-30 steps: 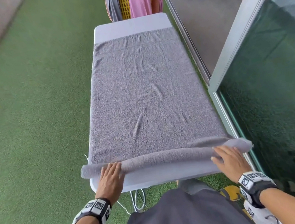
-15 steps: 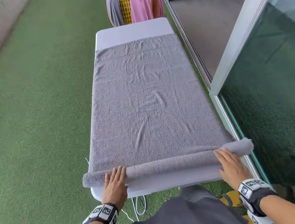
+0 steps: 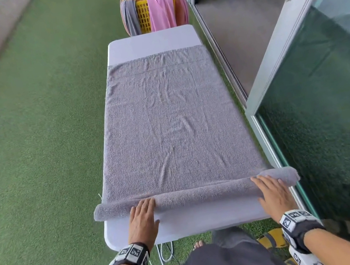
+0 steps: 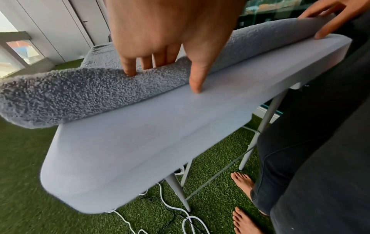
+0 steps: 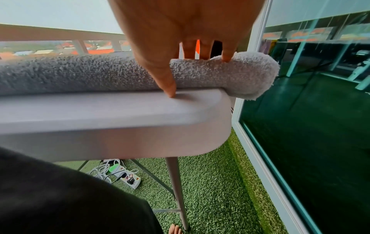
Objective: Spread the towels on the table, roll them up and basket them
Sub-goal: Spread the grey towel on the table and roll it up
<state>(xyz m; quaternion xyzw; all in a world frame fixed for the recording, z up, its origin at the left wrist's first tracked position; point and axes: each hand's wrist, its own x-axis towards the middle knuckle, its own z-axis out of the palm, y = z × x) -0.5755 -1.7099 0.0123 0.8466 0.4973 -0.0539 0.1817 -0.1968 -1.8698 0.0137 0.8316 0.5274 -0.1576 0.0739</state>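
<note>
A grey towel lies flat along the white table. Its near end is wound into a roll that spans the table's width and overhangs both sides. My left hand lies on the roll's left part, fingers straight on top and thumb touching the table. My right hand presses the roll's right end the same way, thumb on the tabletop. A yellow basket stands beyond the far end, with a pink towel and a grey one draped over its rim.
A glass wall and sliding door track run close along the table's right side. Green artificial turf stretches to the left. White cables and a power strip lie under the table, by my bare feet.
Both hands have pushed the roll away from me. It is thicker, and more bare table shows at the near end.
</note>
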